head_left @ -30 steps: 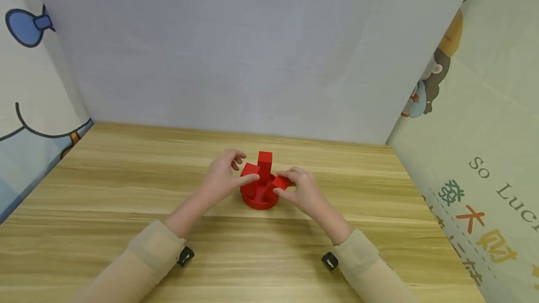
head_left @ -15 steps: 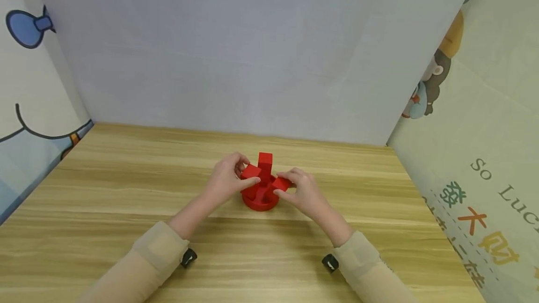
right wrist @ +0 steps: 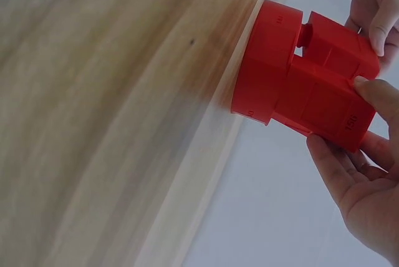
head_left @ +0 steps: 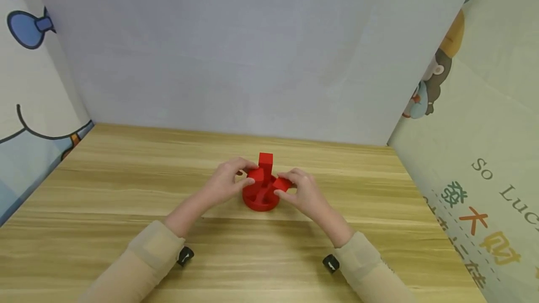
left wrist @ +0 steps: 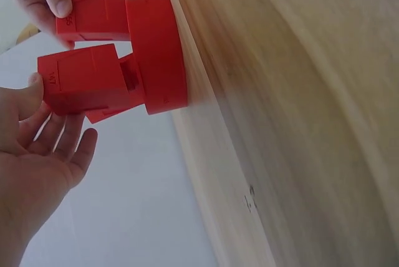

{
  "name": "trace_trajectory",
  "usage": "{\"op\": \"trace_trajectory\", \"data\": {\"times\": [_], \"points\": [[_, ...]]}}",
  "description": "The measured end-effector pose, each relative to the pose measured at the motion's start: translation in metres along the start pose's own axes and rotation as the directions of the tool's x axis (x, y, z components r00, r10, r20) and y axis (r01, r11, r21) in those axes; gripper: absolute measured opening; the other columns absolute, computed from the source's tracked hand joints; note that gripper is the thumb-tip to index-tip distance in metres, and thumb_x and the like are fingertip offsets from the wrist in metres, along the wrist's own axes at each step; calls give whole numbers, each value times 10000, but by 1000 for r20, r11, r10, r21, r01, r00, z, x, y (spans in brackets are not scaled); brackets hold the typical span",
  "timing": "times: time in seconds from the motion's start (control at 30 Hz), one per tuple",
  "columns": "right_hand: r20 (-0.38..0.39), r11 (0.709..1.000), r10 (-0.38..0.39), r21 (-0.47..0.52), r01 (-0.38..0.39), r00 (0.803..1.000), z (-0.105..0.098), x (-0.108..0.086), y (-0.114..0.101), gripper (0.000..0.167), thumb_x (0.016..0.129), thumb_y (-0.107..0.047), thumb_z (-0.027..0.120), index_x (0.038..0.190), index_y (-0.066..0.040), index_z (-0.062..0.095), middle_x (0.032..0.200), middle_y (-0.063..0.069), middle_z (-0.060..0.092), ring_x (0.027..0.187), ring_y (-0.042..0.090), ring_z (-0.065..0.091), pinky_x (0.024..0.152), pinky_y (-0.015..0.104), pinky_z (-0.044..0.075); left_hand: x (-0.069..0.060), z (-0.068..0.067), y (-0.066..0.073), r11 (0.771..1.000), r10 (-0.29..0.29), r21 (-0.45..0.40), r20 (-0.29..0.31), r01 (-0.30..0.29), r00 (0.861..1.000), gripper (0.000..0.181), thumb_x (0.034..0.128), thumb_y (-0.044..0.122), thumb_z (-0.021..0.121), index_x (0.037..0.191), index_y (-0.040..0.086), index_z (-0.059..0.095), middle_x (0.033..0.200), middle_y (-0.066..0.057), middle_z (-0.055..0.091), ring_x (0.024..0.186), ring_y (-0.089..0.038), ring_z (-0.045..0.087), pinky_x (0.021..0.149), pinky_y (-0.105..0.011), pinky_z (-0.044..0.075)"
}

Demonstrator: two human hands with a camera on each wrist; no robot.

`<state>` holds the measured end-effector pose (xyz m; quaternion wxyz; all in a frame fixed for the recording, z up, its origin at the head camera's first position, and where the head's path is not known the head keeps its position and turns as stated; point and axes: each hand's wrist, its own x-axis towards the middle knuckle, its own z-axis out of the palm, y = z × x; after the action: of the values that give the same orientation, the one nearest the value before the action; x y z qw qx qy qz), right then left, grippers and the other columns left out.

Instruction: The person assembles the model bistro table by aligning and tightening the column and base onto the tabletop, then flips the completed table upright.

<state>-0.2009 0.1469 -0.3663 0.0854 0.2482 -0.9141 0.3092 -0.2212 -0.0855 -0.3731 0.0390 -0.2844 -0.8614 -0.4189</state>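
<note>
A round red base point(head_left: 261, 205) stands on the wooden table with three red blocks rising from it. The left hand point(head_left: 225, 181) pinches the left block point(head_left: 256, 175) near its top, thumb in front and fingers behind. In the left wrist view that block point(left wrist: 84, 80) looks tilted against the base point(left wrist: 159, 52). The right hand point(head_left: 306, 193) grips the top of the right block point(head_left: 281, 184) between thumb and fingers; the right wrist view shows this block point(right wrist: 324, 105) reaching down to the base point(right wrist: 265, 61). No hand touches the rear block point(head_left: 265, 160), which stands upright.
The wood-grain table point(head_left: 261, 256) runs up to a plain grey-white cloth point(head_left: 236, 60) at the back. Printed cloths hang at both sides, the right one point(head_left: 476, 120) with lettering. Black bands show at both wrists.
The left hand's fingers have closed onto the left block, which has shifted slightly right and turned. The right hand has kept its grip with hardly any movement.
</note>
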Motion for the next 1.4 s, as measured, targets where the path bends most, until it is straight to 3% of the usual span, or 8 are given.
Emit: {"op": "trace_trajectory", "data": {"times": [0.17,0.37,0.47,0.6,0.73,0.83,1.17,1.4], "points": [[-2,1000,1,-9,-1,1000,-1,1,0,388,770,-138,781,1105,27,675,945,95,656,820,182,622,736,297,554,2,-5,-4,998,53,-34,73,-50,996,331,864,14,648,1193,34,616,1181,-92,637,1098,-251,584,932,-409,488],[9,1000,16,-3,-16,1000,-2,2,0,390,774,-145,780,1111,20,675,940,85,649,816,178,615,743,333,557,2,-10,-3,997,30,-68,126,-22,992,403,900,24,603,1298,35,539,1277,-105,590,1179,-274,548,990,-443,445],[10,1000,16,-13,-16,1000,-2,2,-1,387,772,-149,782,1110,10,679,934,78,650,813,172,615,740,323,555,1,-9,-1,999,2,-54,105,4,994,437,917,119,610,1332,33,502,1313,-111,562,1193,-281,536,989,-445,444],[9,1000,15,-6,-15,1000,-2,2,-1,394,767,-143,785,1110,20,676,938,89,652,818,189,620,737,344,554,1,-5,6,997,-68,-23,19,68,998,484,891,272,658,1287,26,529,1251,-125,585,1106,-275,569,922,-430,483],[9,1000,12,-1,-12,1000,-2,2,-1,397,767,-138,784,1112,26,672,944,97,650,820,197,622,737,365,556,1,3,16,988,-156,-14,-65,155,986,467,825,346,725,1143,32,594,1098,-126,617,952,-246,580,796,-364,516],[13,1000,10,-6,-10,1000,-1,1,0,396,774,-140,780,1116,25,671,947,94,649,820,191,621,737,363,558,0,9,21,983,-183,4,-90,184,979,463,772,362,773,1059,42,600,1000,-92,595,886,-230,558,718,-300,504],[10,1000,9,-12,-9,1000,-2,-1,-2,393,767,-136,785,1113,15,676,948,93,650,821,183,626,733,300,556,-2,15,19,988,-152,11,-113,154,982,371,739,270,813,988,63,631,906,-30,572,795,-185,536,650,-245,473],[2,1000,-2,-4,2,1000,-2,-1,-2,393,763,-136,787,1112,10,679,951,93,659,827,181,631,732,290,554,-4,4,14,994,-109,12,-5,109,994,331,811,257,752,1077,76,672,946,-26,580,863,-205,565,771,-380,524]]}}
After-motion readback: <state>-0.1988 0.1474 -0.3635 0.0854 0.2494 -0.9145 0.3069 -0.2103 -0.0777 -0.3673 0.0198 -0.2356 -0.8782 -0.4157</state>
